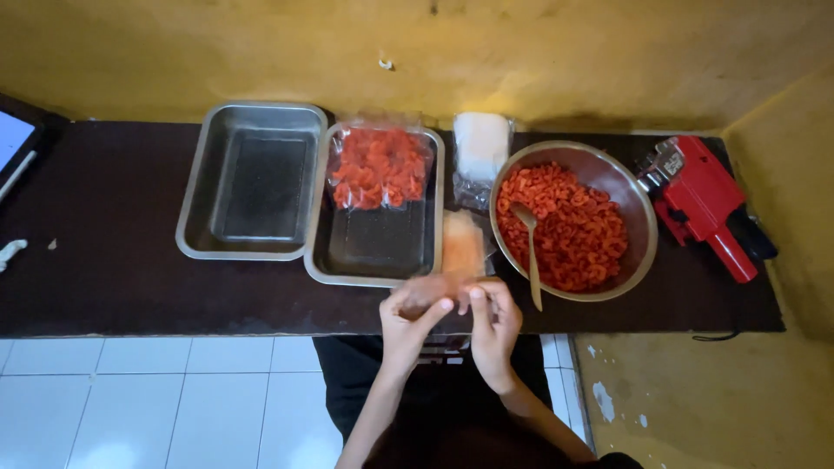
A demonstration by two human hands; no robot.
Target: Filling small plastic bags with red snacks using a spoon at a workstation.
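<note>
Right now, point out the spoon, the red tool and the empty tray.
spoon (530, 252): head view, middle of its handle.
red tool (705, 207): head view, centre of its red body.
empty tray (254, 181): head view, bare flat bottom.

Clear bag of red snacks (380, 167) laid in the middle steel tray (369, 265), stack of clear empty bags (480, 148) behind, small clear bag (461, 247) held at table edge, screen corner (12, 139) seen far left.

Dim, warm indoor light from above. Soft glare on the metal bowl (638, 252) and the empty tray (252, 122). Deep shadow under the dark table (113, 217). Motion blur over the hands (452, 317) and the small bag (462, 247). Slight bending at the edges.
</note>
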